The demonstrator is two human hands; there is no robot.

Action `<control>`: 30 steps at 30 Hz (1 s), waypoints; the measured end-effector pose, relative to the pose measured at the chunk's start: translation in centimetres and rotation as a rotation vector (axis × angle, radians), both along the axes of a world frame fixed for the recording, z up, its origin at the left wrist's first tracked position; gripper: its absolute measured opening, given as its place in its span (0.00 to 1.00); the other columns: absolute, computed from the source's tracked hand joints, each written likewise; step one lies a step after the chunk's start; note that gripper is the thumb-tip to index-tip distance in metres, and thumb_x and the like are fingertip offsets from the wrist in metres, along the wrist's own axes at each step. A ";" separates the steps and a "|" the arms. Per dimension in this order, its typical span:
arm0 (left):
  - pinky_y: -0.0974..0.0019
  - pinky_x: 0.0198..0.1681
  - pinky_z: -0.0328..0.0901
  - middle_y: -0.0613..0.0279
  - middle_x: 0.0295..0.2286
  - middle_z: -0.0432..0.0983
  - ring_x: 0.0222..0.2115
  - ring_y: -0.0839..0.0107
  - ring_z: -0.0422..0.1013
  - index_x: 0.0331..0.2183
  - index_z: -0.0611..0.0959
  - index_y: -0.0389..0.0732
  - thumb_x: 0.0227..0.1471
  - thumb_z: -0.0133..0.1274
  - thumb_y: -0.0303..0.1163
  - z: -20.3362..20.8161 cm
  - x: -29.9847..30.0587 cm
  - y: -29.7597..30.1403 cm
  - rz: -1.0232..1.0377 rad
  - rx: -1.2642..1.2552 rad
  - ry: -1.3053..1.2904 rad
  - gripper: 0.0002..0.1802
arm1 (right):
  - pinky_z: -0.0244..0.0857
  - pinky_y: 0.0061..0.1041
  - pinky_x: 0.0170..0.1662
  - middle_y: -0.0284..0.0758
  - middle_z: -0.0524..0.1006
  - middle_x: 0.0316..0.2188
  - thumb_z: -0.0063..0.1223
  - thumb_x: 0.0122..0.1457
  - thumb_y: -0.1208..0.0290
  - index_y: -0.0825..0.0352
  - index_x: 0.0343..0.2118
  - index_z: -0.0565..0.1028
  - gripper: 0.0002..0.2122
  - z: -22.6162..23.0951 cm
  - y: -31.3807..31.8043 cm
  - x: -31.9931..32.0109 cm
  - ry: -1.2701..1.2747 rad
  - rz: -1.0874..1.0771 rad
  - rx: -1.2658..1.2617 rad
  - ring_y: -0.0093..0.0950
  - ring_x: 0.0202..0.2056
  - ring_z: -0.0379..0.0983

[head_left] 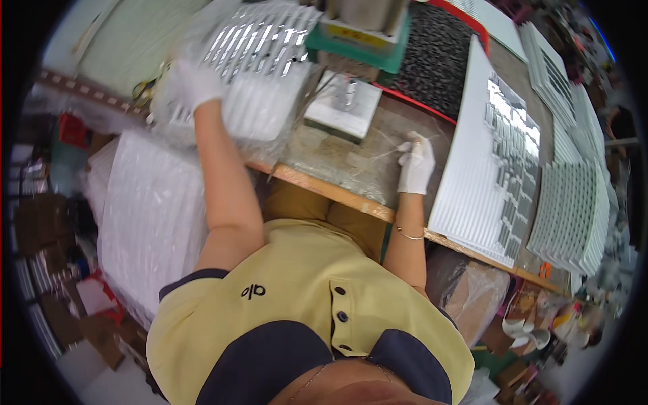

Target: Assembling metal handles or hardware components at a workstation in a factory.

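Observation:
My left hand (pixel 194 84), in a white glove, is smeared by motion at the left edge of a ribbed white tray (pixel 260 101) bagged in transparent plastic film (pixel 172 108). Its fingers do not show well enough to read. Over the bench, my right hand (pixel 417 164), gloved too with bare fingertips, has its fingers curled together. Thin pale strands lie around those fingertips; whether they are pinched I cannot make out. Between my hands stands a bench press (pixel 358 40) with a green lower part, above a white block (pixel 343 108) on the worktop.
Right of my right hand lies a stack of white ribbed panels (pixel 466 189) with shiny strips. Behind it is a red-rimmed tray (pixel 439 61) of small dark pieces. More slatted panels (pixel 570 216) stand farther right. A film-wrapped stack (pixel 152 216) sits below the wooden bench edge (pixel 331 192).

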State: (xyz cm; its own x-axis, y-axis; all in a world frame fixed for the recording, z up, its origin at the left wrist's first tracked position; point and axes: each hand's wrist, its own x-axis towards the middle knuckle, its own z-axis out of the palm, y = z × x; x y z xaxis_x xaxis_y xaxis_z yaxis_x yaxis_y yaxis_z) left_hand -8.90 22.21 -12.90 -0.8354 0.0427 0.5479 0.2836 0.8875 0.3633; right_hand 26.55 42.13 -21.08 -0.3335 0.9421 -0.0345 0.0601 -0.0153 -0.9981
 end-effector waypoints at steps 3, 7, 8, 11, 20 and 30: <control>0.59 0.46 0.63 0.45 0.39 0.74 0.42 0.54 0.70 0.42 0.77 0.36 0.44 0.49 0.35 6.3 -2.9 1.1 -0.256 0.212 0.337 0.21 | 0.54 0.14 0.19 0.29 0.71 0.18 0.42 0.61 0.74 0.69 0.39 0.73 0.09 -0.1 0.6 0.5 -0.091 -0.062 0.016 0.14 0.16 0.58; 0.64 0.59 0.53 0.51 0.50 0.68 0.56 0.61 0.58 0.52 0.71 0.51 0.52 0.51 0.42 15.2 -10.3 -1.6 -0.632 -0.110 -0.173 0.25 | 0.54 0.14 0.20 0.29 0.71 0.19 0.44 0.60 0.74 0.71 0.38 0.73 0.08 -0.7 0.8 0.5 -0.095 -0.037 -0.008 0.14 0.16 0.59; 0.64 0.59 0.53 0.51 0.50 0.68 0.56 0.61 0.58 0.52 0.71 0.51 0.52 0.51 0.42 14.6 -10.2 -1.8 -0.616 -0.109 -0.164 0.25 | 0.55 0.14 0.20 0.29 0.71 0.20 0.45 0.60 0.74 0.71 0.38 0.73 0.08 -0.7 0.8 0.5 -0.080 -0.039 0.007 0.14 0.17 0.60; 0.60 0.37 0.67 0.46 0.30 0.77 0.31 0.58 0.74 0.34 0.81 0.36 0.44 0.49 0.36 11.4 -8.5 -2.7 -0.612 -0.443 -0.582 0.16 | 0.56 0.13 0.20 0.31 0.71 0.21 0.49 0.58 0.76 0.71 0.39 0.70 0.08 -0.8 0.8 0.6 -0.020 -0.059 0.006 0.14 0.18 0.61; 0.60 0.39 0.66 0.48 0.30 0.76 0.31 0.61 0.72 0.53 0.61 0.34 0.30 0.62 0.44 -4.8 -13.2 -11.8 -0.857 -0.686 0.401 0.49 | 0.62 0.19 0.27 0.31 0.73 0.21 0.52 0.57 0.71 0.69 0.36 0.71 0.08 -2.6 1.3 -0.1 -0.107 -0.104 0.083 0.18 0.22 0.66; 0.60 0.37 0.68 0.48 0.28 0.78 0.30 0.57 0.76 0.27 0.84 0.39 0.32 0.61 0.42 -2.5 -8.4 -8.9 -0.475 -0.848 -0.578 0.19 | 0.66 0.28 0.32 0.37 0.78 0.29 0.51 0.56 0.68 0.66 0.37 0.74 0.09 -0.5 2.9 -1.7 -0.352 -0.177 0.274 0.30 0.29 0.74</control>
